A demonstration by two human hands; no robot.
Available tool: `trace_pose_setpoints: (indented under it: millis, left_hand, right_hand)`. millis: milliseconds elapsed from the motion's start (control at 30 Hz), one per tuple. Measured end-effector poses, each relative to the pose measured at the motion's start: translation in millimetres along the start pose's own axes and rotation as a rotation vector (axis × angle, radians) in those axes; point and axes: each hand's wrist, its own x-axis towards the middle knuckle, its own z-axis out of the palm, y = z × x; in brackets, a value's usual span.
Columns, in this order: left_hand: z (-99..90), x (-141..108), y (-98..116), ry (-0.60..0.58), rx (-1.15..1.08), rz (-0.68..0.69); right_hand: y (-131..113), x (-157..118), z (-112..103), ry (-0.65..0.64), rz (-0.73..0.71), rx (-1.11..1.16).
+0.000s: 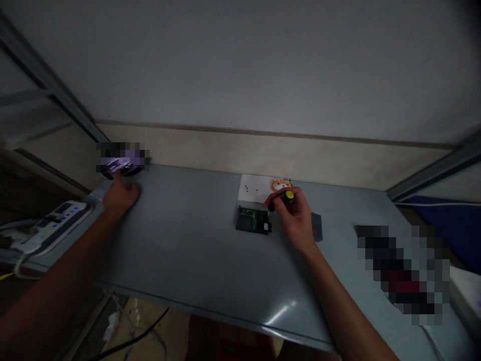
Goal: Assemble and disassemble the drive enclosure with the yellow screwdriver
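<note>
At the far left of the table, my left hand (pixel 119 196) reaches forward with its index finger on the lit screen of a phone (pixel 126 163), partly pixelated; the thumb stands apart. My right hand (pixel 298 223) is closed around a screwdriver (pixel 287 196) with a dark handle and a yellow end. Just left of that hand lies an opened flat black case (pixel 252 220) with a green circuit board inside. Behind it is a white sheet (pixel 250 188) bearing several tiny dark screws and an orange-and-white animal-face item (pixel 281 185). A dark flat plate (pixel 317 226) lies partly behind my right hand.
A white power strip (pixel 56 228) with cables sits on the table's left edge. Pixelated dark items (pixel 394 271) lie on the right side. A wall (pixel 263 75) rises behind the grey table (pixel 180 240). Loose cables (pixel 139 336) hang below its front edge.
</note>
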Motion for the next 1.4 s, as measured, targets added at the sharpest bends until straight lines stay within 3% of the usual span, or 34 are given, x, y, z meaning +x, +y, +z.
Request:
trace_pose_setpoints:
  millis: [133,267,500,900,1400]
  left_hand:
    - [-1.7,-5,-1,-0.037,-0.066,0.025]
    - [0.0,-7,-4,0.019,-0.106,0.048]
    - [3.8,3,-6,0.093,0.068,0.004]
    - [0.2,7,-5,0.042,0.135,0.071]
    - [6.1,9,0,0.043,0.19,0.025]
  right_hand:
    - [1,-1,0,-0.007,-0.001,0.013]
    - [3,-1,-1,-0.013,-0.003,0.034]
    - [2,-2,-1,-0.027,0.018,0.044]
    - [1,0,-1,-0.01,-0.004,0.022]
    - [2,0,-3,-0.026,-0.005,0.017]
